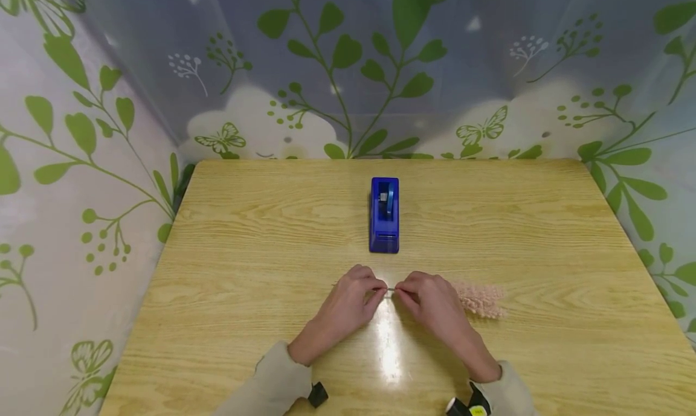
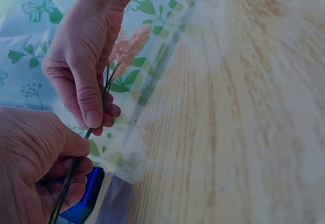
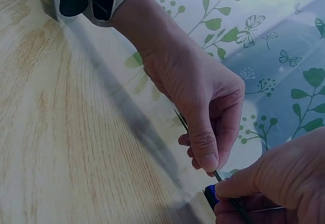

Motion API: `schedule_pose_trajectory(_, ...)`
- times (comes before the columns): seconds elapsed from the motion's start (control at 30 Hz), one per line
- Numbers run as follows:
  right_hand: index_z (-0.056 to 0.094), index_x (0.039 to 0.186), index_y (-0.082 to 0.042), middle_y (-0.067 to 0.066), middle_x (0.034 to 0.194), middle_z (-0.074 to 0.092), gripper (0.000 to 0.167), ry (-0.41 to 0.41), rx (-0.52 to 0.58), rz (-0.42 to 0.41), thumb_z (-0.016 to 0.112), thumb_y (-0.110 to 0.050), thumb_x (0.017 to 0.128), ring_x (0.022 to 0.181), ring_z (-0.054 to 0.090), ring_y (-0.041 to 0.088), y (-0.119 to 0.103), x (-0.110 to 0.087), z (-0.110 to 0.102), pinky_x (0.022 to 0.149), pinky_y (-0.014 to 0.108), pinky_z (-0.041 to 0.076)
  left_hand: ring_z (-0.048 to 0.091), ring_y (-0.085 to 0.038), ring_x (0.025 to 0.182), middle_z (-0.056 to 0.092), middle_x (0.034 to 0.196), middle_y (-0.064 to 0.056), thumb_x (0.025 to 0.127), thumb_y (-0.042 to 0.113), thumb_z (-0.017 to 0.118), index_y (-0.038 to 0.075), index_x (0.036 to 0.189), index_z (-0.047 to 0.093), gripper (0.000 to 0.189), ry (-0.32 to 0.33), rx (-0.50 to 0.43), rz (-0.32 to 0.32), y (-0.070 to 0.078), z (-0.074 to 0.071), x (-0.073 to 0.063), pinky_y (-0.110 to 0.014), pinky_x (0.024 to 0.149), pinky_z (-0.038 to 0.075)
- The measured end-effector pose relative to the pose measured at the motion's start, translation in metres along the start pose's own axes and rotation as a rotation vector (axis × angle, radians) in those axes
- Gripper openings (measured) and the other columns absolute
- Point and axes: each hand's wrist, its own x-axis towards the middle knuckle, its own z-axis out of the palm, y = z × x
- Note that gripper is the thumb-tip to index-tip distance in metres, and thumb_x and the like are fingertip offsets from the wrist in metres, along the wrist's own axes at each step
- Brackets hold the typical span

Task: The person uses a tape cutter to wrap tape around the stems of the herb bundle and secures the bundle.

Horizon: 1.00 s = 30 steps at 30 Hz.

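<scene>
In the head view, my left hand [image 1: 348, 298] and my right hand [image 1: 435, 301] meet over the middle of the table, a small gap between their fingertips. Each pinches the same thin dark flower stems [image 2: 65, 191] between thumb and fingers. Fluffy pink flower heads [image 1: 483, 300] stick out beyond the right hand, partly hidden by it. In the left wrist view, the stems run from the pink heads [image 2: 131, 49] down through both hands. Stem ends [image 3: 180, 118] poke out behind the left hand in the right wrist view. A blue tape dispenser [image 1: 383, 242] stands just beyond the hands.
The light wood table [image 1: 244, 223] reaches back to a curtain [image 1: 348, 72] printed with green leaves and butterflies, which also hangs at both sides. Light glares off the tabletop between the forearms. Dark camera mounts sit at both cuffs.
</scene>
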Motion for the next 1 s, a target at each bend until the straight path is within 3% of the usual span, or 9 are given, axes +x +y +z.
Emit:
schedule_pose_trajectory(0.33, 0.083, 0.088, -0.008, -0.001, 0.085, 0.074, 0.005, 0.043, 0.029, 0.018, 0.084, -0.004, 0.086, 0.072, 0.070, 0.015, -0.0007, 0.0010, -0.0003, 0.062, 0.029, 0.056, 0.060, -0.012, 0.081, 0.069, 0.086, 0.001, 0.097, 0.010, 0.073, 0.007, 0.098, 0.080, 0.009, -0.027, 0.028, -0.040, 0.0030, 0.0005, 0.0005, -0.019, 0.070, 0.051)
schedule_pose_trajectory(0.53, 0.082, 0.087, -0.008, -0.001, 0.083, 0.074, 0.008, 0.070, 0.031, -0.002, 0.085, -0.002, 0.084, 0.071, 0.070, 0.015, -0.0002, 0.0012, -0.0006, 0.062, 0.029, 0.056, 0.060, -0.012, 0.082, 0.069, 0.086, 0.001, 0.100, 0.010, 0.069, 0.006, 0.098, 0.081, 0.013, -0.053, 0.020, -0.066, 0.0033, 0.0008, 0.0012, -0.024, 0.078, 0.054)
schedule_pose_trajectory(0.7, 0.082, 0.088, -0.008, -0.001, 0.083, 0.074, 0.007, 0.072, 0.042, 0.001, 0.085, -0.002, 0.085, 0.071, 0.069, 0.014, -0.0005, 0.0014, -0.0009, 0.062, 0.028, 0.055, 0.062, -0.015, 0.082, 0.072, 0.087, -0.001, 0.099, 0.008, 0.071, 0.006, 0.099, 0.081, 0.010, -0.037, 0.014, -0.032, 0.0011, 0.0006, 0.0009, -0.024, 0.076, 0.054)
schedule_pose_trajectory(1.0, 0.080, 0.091, -0.005, 0.002, 0.083, 0.071, 0.007, -0.013, 0.022, 0.022, 0.074, -0.005, 0.096, 0.073, 0.066, 0.014, 0.0000, 0.0013, 0.0002, 0.064, 0.030, 0.056, 0.064, -0.015, 0.081, 0.073, 0.086, -0.001, 0.097, 0.006, 0.073, 0.005, 0.098, 0.083, 0.009, -0.004, -0.013, 0.012, -0.0037, -0.0001, 0.0006, -0.022, 0.072, 0.055)
